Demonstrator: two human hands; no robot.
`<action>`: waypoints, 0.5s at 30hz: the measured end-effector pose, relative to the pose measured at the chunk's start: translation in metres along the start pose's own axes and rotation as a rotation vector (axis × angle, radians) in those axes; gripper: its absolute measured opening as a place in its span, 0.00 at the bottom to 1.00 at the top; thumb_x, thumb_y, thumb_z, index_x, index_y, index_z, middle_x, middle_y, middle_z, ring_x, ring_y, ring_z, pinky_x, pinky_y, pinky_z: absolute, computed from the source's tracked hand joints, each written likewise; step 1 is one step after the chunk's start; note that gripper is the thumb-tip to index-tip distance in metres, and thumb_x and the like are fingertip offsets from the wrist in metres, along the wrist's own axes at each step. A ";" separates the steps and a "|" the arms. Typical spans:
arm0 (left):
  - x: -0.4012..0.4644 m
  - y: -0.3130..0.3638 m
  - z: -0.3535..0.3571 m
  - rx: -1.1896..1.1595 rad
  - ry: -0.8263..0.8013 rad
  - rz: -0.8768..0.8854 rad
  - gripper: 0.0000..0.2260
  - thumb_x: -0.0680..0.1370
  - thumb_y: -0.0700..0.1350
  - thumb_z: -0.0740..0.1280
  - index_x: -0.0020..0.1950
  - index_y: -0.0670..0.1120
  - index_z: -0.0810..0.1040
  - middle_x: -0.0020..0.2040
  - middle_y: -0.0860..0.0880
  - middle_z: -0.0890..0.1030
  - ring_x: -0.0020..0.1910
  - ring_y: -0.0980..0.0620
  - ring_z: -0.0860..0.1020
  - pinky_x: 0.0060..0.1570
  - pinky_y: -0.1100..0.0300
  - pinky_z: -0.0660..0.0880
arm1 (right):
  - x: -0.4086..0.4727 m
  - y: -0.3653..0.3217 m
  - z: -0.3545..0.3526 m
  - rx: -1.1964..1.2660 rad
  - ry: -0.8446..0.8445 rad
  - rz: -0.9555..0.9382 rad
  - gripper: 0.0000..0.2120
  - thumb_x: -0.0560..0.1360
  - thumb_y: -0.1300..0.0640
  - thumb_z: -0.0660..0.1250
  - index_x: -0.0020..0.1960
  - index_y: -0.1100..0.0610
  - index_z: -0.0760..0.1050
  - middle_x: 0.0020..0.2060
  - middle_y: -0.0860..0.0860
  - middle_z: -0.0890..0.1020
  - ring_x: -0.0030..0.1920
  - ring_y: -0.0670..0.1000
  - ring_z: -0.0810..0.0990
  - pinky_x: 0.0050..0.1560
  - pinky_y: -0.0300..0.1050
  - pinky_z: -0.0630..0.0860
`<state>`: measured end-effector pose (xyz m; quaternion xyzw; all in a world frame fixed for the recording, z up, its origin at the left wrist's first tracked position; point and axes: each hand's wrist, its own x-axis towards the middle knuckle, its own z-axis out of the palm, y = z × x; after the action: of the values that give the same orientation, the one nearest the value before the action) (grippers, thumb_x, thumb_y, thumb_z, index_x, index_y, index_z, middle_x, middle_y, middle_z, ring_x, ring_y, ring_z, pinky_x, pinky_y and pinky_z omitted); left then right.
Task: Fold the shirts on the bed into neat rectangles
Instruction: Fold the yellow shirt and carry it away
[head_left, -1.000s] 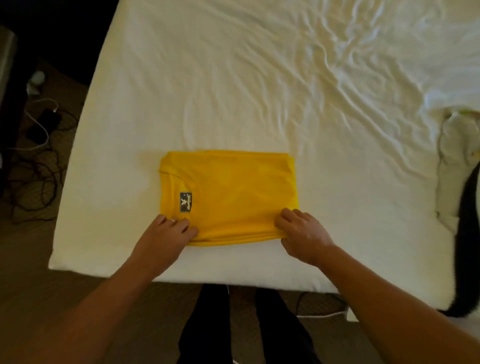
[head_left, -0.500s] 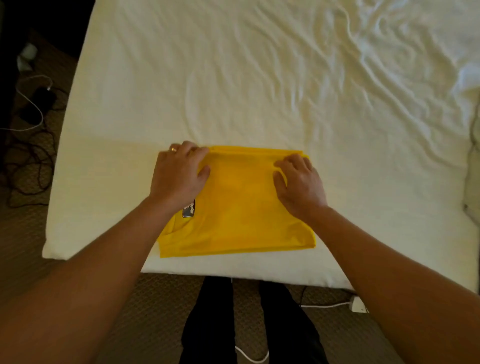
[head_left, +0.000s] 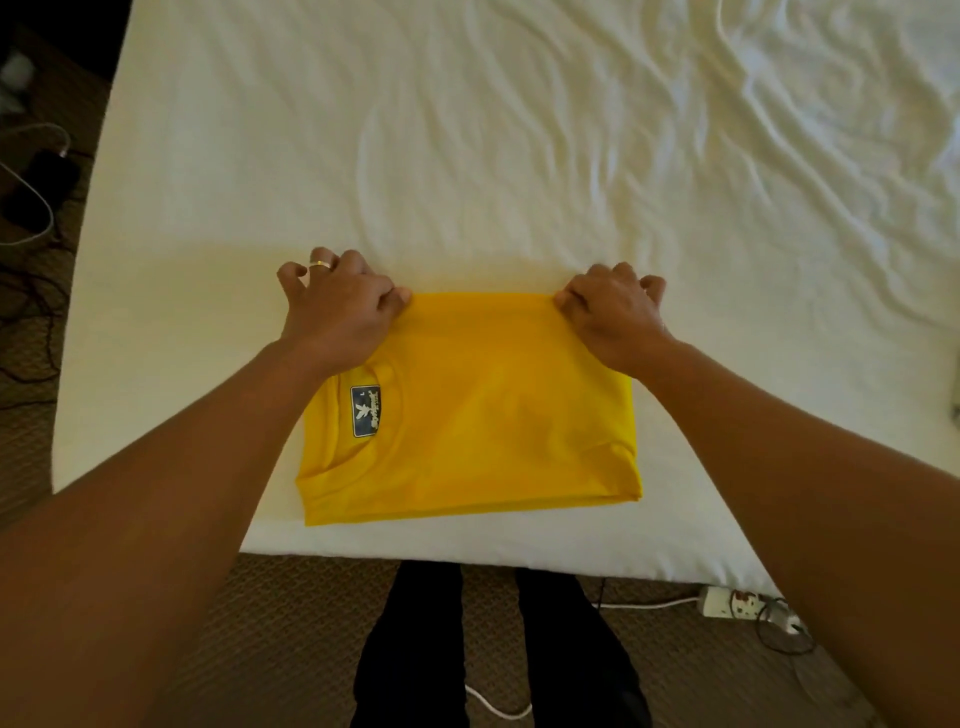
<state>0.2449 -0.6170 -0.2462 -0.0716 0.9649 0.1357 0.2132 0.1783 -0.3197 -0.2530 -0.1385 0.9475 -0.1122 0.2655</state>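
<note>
A yellow shirt (head_left: 483, 410) lies folded into a rectangle near the front edge of the white bed (head_left: 467, 156). A dark blue neck label shows on its left part. My left hand (head_left: 340, 306), with a ring on one finger, pinches the shirt's far left corner between thumb and curled fingers. My right hand (head_left: 613, 312) pinches the far right corner the same way. Both forearms reach over the shirt's side edges.
Rumpled white sheet covers the bed beyond and to the right of the shirt. Dark cables and a white cord (head_left: 36, 208) lie on the carpet at the left. A white power strip (head_left: 737, 605) sits on the floor under the bed's front right. My dark trouser legs (head_left: 493, 649) stand at the bed's edge.
Both hands have moved from the shirt's near edge to its far edge and apart to the two far corners, where they now pinch the cloth. The view has tilted left, hiding the clothes at right.
</note>
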 end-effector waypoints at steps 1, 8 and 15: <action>-0.002 0.001 -0.001 0.005 0.020 -0.035 0.20 0.84 0.60 0.55 0.58 0.51 0.82 0.60 0.46 0.73 0.68 0.41 0.63 0.65 0.43 0.55 | -0.002 0.000 0.001 0.003 0.033 0.019 0.15 0.84 0.44 0.54 0.57 0.50 0.76 0.56 0.51 0.73 0.62 0.57 0.67 0.60 0.54 0.58; -0.070 0.008 0.013 -0.475 0.223 -0.897 0.31 0.78 0.68 0.60 0.68 0.44 0.70 0.69 0.37 0.69 0.70 0.34 0.67 0.65 0.38 0.65 | -0.065 0.006 0.015 0.588 0.262 0.572 0.17 0.82 0.46 0.61 0.61 0.58 0.77 0.60 0.59 0.77 0.62 0.61 0.75 0.61 0.52 0.70; -0.106 0.024 0.036 -0.942 0.091 -0.962 0.39 0.72 0.69 0.71 0.70 0.43 0.70 0.65 0.42 0.76 0.63 0.37 0.75 0.63 0.41 0.72 | -0.093 -0.001 0.026 0.936 -0.032 0.735 0.17 0.74 0.47 0.73 0.56 0.57 0.78 0.52 0.56 0.82 0.51 0.59 0.81 0.56 0.59 0.79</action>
<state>0.3501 -0.5751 -0.2265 -0.5844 0.6713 0.4288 0.1550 0.2690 -0.2937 -0.2305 0.3285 0.7792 -0.4165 0.3338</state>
